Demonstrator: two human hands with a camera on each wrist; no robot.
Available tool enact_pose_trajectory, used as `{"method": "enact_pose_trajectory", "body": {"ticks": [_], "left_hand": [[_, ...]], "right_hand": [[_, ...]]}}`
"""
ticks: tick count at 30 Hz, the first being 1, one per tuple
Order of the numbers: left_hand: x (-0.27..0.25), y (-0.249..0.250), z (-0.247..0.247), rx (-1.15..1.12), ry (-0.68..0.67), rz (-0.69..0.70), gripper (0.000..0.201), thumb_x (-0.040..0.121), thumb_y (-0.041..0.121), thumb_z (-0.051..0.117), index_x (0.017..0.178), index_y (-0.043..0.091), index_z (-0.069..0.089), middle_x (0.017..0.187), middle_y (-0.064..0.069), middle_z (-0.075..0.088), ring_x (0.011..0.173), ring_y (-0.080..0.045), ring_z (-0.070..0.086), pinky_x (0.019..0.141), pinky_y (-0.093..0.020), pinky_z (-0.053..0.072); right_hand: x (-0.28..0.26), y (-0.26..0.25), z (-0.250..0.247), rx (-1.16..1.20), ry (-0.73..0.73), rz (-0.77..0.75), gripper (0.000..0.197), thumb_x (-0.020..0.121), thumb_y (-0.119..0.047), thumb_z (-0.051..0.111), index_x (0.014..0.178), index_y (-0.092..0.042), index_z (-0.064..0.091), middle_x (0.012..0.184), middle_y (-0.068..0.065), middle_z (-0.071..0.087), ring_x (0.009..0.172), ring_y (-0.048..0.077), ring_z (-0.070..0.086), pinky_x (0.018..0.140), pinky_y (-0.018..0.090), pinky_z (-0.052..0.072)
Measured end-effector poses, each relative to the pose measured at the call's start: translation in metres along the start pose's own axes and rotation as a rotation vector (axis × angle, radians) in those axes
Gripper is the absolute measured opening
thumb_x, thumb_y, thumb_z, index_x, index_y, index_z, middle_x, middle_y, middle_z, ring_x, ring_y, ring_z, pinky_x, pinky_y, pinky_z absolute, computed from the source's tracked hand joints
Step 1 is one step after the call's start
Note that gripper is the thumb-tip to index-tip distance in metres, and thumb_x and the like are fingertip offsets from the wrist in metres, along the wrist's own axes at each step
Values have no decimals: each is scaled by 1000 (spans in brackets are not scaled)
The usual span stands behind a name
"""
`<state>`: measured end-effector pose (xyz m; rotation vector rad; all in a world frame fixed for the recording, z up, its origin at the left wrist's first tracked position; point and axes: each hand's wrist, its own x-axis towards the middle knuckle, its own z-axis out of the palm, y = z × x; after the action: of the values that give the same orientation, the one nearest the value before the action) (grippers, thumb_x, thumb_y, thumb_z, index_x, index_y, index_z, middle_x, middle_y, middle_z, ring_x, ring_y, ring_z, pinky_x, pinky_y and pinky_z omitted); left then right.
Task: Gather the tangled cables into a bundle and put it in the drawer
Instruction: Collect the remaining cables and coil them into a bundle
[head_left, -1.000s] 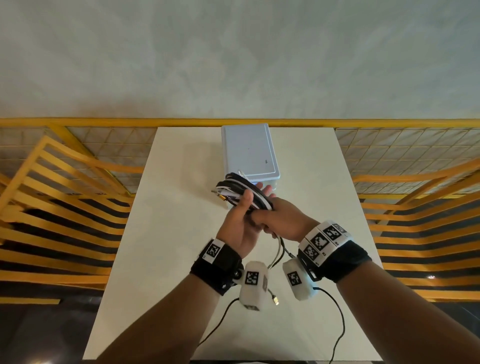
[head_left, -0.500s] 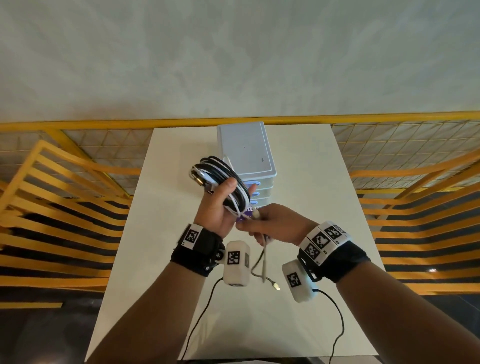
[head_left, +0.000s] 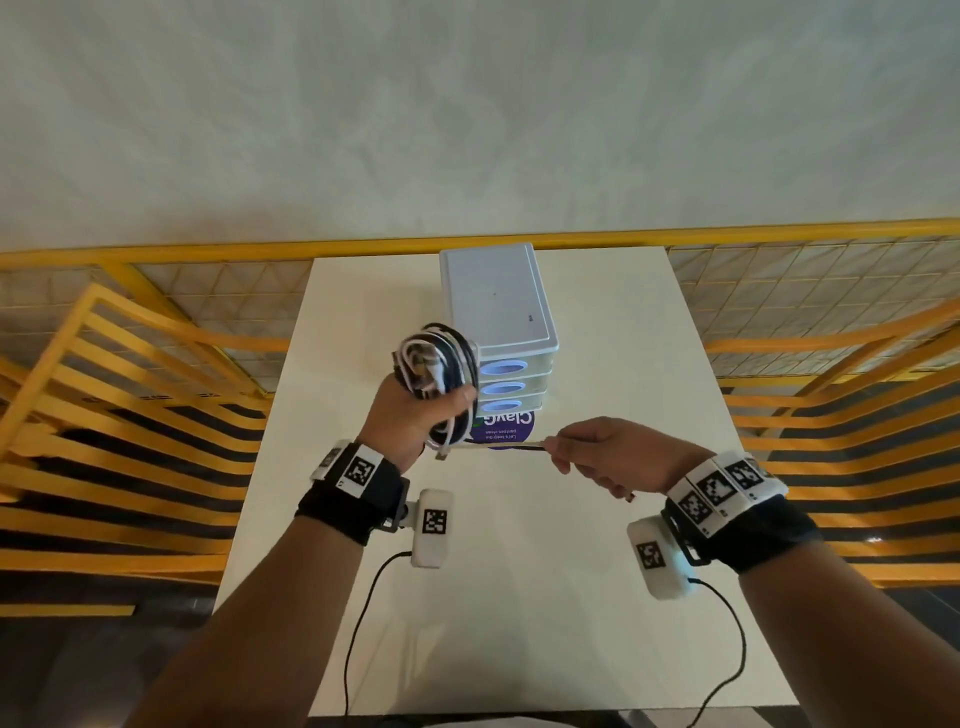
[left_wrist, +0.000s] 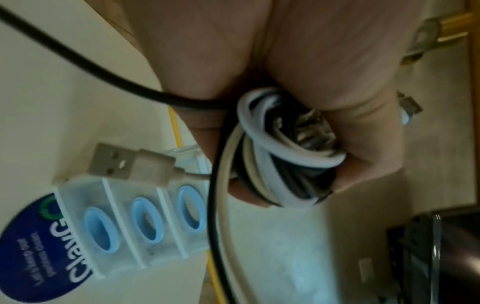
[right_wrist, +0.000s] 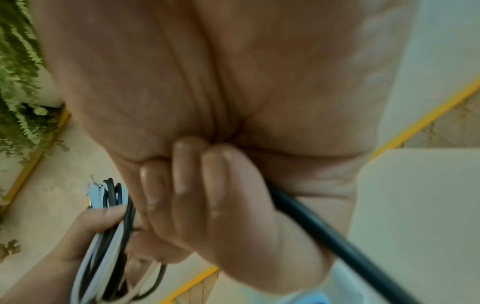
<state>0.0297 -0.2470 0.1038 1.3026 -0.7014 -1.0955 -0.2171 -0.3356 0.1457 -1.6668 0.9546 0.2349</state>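
Observation:
My left hand (head_left: 439, 413) grips a coil of black and white cables (head_left: 436, 364), held above the table just left of the drawer unit (head_left: 498, 306). My right hand (head_left: 561, 449) pinches a pale and a black loose strand (head_left: 498, 448), stretched level between the two hands. In the left wrist view the coil (left_wrist: 272, 156) sits in my fist and a USB plug (left_wrist: 130, 162) sticks out of it. In the right wrist view my fingers (right_wrist: 192, 185) curl round a dark cable (right_wrist: 324, 230), with the bundle (right_wrist: 109, 236) beyond. All three drawers (head_left: 501, 388) look closed.
The white drawer unit stands at the far middle of the white table (head_left: 597, 338), with a round purple sticker (head_left: 511, 428) in front of it. Yellow railings (head_left: 130, 415) run along both sides and behind. Wrist camera leads (head_left: 363, 597) hang over the near table.
My left hand has raised the coil and moved it left, uncovering the drawer fronts. My right hand has drawn away to the right, pulling the hanging strands taut between the hands.

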Motion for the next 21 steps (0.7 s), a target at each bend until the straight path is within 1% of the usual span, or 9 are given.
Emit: {"method": "enact_pose_trajectory", "body": {"ticks": [2, 5, 8, 10, 12, 14, 16, 19, 21], "left_hand": [[-2, -4, 3, 210, -43, 1, 34, 56, 32, 91, 88, 30, 81, 95, 2, 80, 93, -16, 75, 87, -37, 57], [-6, -5, 15, 470, -174, 47, 22, 72, 16, 91, 84, 28, 77, 83, 9, 79, 81, -4, 74, 78, -25, 53], [-11, -6, 28, 555, -293, 97, 24, 76, 12, 88, 85, 30, 76, 80, 11, 77, 79, -2, 72, 75, -16, 51], [-12, -6, 30, 550, -329, 57, 27, 77, 15, 87, 93, 33, 75, 87, 11, 78, 86, -3, 72, 80, -20, 52], [-12, -5, 29, 516, -369, -12, 29, 75, 22, 89, 98, 36, 76, 94, 8, 78, 94, -9, 73, 89, -30, 56], [-15, -3, 32, 483, -447, -53, 33, 75, 26, 91, 104, 30, 76, 101, 1, 78, 100, -19, 73, 98, -40, 56], [-20, -6, 37, 430, -483, -78, 34, 75, 26, 90, 106, 23, 76, 106, -4, 78, 104, -26, 73, 102, -47, 54], [-23, -16, 43, 369, -392, -66, 36, 74, 30, 89, 105, 19, 76, 106, -8, 77, 105, -29, 72, 102, -54, 53], [-23, -20, 44, 345, -305, -53, 34, 72, 29, 88, 102, 17, 77, 101, -9, 78, 100, -28, 73, 97, -52, 56]], "right_hand": [[-4, -10, -7, -80, 26, -5, 39, 103, -44, 50, 76, -19, 62, 55, -13, 40, 47, 9, 34, 47, 21, 32], [-8, -31, -11, -257, 79, -25, 39, 103, -46, 49, 75, -23, 66, 65, -7, 46, 49, 3, 42, 53, 17, 34], [-10, -52, -11, -401, 71, -32, 39, 102, -41, 49, 79, -19, 71, 72, -3, 53, 69, 10, 52, 64, 23, 39], [-11, -61, -11, -444, 43, -21, 36, 101, -37, 51, 79, -17, 72, 73, -2, 55, 72, 13, 52, 66, 24, 40], [-10, -64, -12, -434, 20, 9, 32, 99, -33, 54, 76, -17, 70, 69, -4, 52, 62, 7, 50, 58, 18, 38], [-8, -66, -14, -398, -5, 61, 27, 96, -29, 56, 74, -16, 68, 65, -4, 47, 52, 10, 43, 48, 17, 33], [-6, -67, -16, -359, -34, 102, 24, 92, -26, 57, 74, -14, 65, 62, -2, 43, 52, 15, 37, 47, 23, 31], [-5, -69, -18, -199, -78, 127, 21, 91, -23, 55, 75, -10, 60, 54, -4, 35, 48, 15, 27, 47, 26, 23], [-4, -69, -19, -89, -106, 118, 21, 89, -24, 53, 76, -10, 61, 54, -4, 30, 49, 15, 22, 48, 27, 17]]}}
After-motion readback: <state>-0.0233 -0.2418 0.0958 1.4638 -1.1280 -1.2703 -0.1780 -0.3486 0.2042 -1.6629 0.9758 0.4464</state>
